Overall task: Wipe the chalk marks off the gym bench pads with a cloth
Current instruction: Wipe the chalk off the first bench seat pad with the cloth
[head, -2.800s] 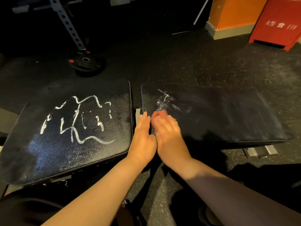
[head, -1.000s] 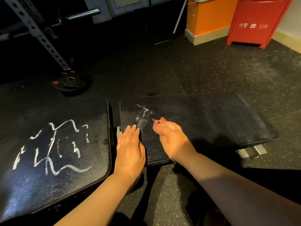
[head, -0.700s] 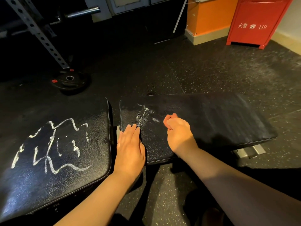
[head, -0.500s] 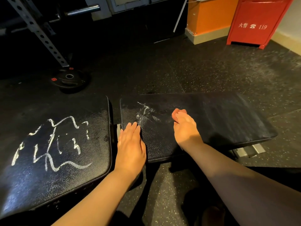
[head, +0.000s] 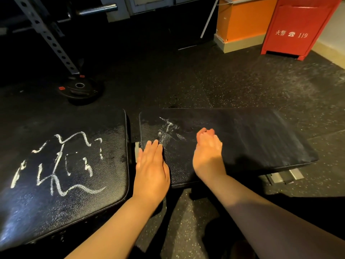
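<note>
Nearest, the left hand [head: 152, 165] lies flat on the near corner of the right pad [head: 252, 143], fingers straight and together, holding nothing and bracing where it did a second ago. The right hand [head: 207, 154] has slid away from it across the pad, so the chalk smear [head: 167, 132] that sat just ahead of its fingertips [head: 204, 132] now lies beside them, nearer the left hand's fingertips. The smear is thin but not gone; that patch likely needs another pass. Well to the outside of the left fingers, the left pad [head: 112, 143] carries its bold chalk scribble [head: 61, 161], untouched.

The right fingertips curl down onto the pad, and no cloth shows. It may be hidden under the palm, and I cannot tell whether they grip anything. Farther off, a weight plate [head: 80, 90] lies in shadow.
</note>
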`<state>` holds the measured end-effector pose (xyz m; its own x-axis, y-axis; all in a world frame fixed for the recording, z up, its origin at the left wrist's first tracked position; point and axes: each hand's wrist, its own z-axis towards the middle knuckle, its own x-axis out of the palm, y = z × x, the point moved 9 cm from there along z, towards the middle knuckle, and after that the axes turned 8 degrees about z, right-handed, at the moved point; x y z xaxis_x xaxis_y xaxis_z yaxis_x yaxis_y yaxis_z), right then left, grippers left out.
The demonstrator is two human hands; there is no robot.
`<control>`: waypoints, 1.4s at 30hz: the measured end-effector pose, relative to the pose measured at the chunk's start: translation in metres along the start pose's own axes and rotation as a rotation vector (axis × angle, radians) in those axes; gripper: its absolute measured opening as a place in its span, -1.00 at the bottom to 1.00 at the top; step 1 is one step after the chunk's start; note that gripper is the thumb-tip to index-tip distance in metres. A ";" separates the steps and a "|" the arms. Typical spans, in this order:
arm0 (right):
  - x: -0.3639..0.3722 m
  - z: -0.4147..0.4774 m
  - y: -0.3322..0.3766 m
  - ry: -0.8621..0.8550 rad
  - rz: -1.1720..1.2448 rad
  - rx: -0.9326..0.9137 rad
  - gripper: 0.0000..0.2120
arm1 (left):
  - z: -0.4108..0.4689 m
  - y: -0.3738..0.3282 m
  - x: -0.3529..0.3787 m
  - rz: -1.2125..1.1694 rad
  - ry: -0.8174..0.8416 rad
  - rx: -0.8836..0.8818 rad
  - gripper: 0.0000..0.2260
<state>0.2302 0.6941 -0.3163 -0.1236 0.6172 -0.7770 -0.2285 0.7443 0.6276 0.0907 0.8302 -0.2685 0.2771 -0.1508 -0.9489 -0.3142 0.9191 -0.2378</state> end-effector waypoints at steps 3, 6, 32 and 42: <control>0.023 -0.039 0.054 0.158 0.171 -0.365 -0.50 | 0.001 0.000 0.000 0.037 0.003 -0.026 -0.52; 0.010 -0.046 0.057 0.306 0.311 -0.510 -0.55 | 0.001 0.001 0.002 0.051 0.033 -0.025 -0.52; 0.011 -0.020 0.077 0.407 0.380 -0.532 -0.64 | 0.001 0.013 0.010 0.002 -0.002 -0.112 -0.40; 0.024 -0.021 0.084 0.435 0.427 -0.490 -0.63 | 0.000 0.013 0.010 -0.055 0.011 -0.112 -0.34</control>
<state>0.1877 0.7657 -0.2832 -0.6415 0.5938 -0.4857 -0.4636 0.2043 0.8622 0.0894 0.8406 -0.2810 0.2867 -0.2050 -0.9359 -0.3986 0.8628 -0.3111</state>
